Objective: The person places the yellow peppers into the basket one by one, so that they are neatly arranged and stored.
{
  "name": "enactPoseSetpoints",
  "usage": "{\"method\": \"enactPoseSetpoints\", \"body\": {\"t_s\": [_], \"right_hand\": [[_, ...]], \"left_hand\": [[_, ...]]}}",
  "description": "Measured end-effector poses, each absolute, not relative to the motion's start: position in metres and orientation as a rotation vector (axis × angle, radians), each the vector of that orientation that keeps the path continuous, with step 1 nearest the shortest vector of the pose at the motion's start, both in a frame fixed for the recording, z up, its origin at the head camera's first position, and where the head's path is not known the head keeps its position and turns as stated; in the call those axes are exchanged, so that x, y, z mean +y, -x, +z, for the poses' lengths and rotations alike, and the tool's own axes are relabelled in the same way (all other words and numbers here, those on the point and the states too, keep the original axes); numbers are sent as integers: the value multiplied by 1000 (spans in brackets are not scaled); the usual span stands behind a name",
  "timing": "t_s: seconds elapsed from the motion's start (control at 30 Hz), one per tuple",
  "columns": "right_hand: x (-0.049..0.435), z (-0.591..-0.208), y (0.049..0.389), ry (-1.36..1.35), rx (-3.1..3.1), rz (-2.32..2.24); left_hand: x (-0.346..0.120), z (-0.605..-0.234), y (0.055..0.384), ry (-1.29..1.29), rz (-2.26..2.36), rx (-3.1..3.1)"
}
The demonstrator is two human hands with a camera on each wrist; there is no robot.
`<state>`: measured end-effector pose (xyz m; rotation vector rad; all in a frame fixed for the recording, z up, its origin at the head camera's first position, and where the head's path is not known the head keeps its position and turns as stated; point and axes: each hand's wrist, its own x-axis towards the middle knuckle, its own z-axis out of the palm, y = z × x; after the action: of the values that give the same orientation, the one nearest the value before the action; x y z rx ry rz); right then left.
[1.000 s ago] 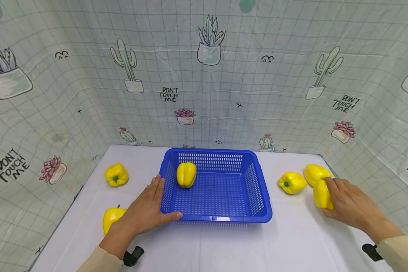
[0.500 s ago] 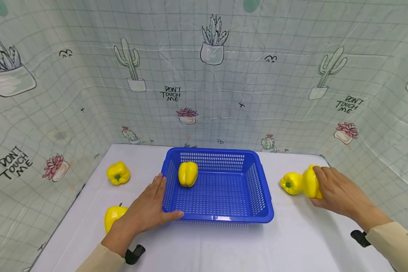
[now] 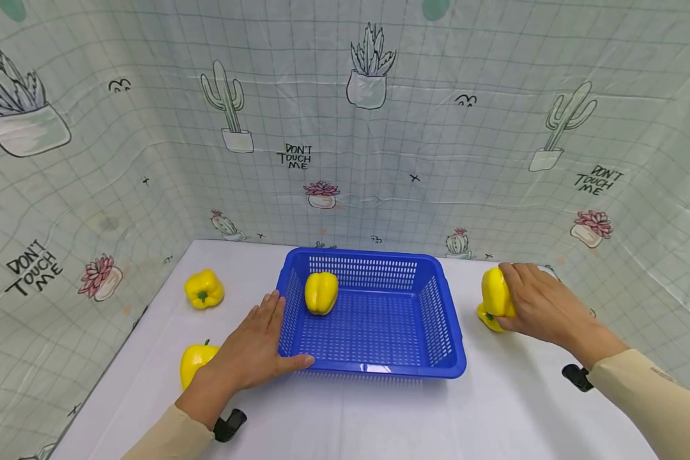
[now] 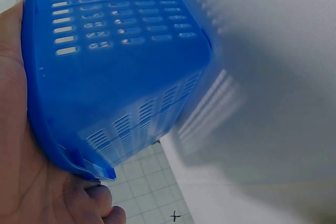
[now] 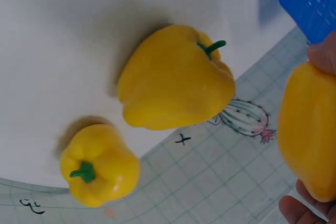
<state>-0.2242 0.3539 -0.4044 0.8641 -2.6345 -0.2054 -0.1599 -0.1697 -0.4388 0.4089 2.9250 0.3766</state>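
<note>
We saw one container on the white table [image 3: 391, 418], a blue basket [image 3: 374, 369] with slotted walls and a perforated floor. In it we counted a single yellow pepper [image 3: 321, 293], which sat toward the back left, with bare floor to its right. The left hand [image 3: 247, 352] lay at the basket's front left corner, its fingers straight and close together along the left rim, its thumb spread out over the front rim; we saw the outer wall just beside the palm in the left wrist view. The right hand [image 3: 539, 303] was curled round the held pepper [image 3: 496, 289], which was outside the basket, to its right. On that side the right wrist view gave us two more on the table, apart from each other, each with a green stem: a nearer pepper [image 5: 176, 80] and a farther pepper [image 5: 100, 166], judged from the basket. Left of the basket we found a back pepper [image 3: 204, 289] and a front pepper [image 3: 197, 363], the latter partly hidden by the left hand and wrist.
</note>
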Motion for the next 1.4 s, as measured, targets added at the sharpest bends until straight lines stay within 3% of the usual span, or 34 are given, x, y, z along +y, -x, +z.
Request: {"method": "enactPoseSetpoints", "body": {"t_s": [0.87, 1.4], "right_hand": [[190, -392, 282, -1035, -2582, -38], [120, -439, 299, -1027, -2958, -84]], "left_hand": [[-170, -438, 160, -416, 357, 2922], [-171, -438, 161, -404, 383, 2903]]}}
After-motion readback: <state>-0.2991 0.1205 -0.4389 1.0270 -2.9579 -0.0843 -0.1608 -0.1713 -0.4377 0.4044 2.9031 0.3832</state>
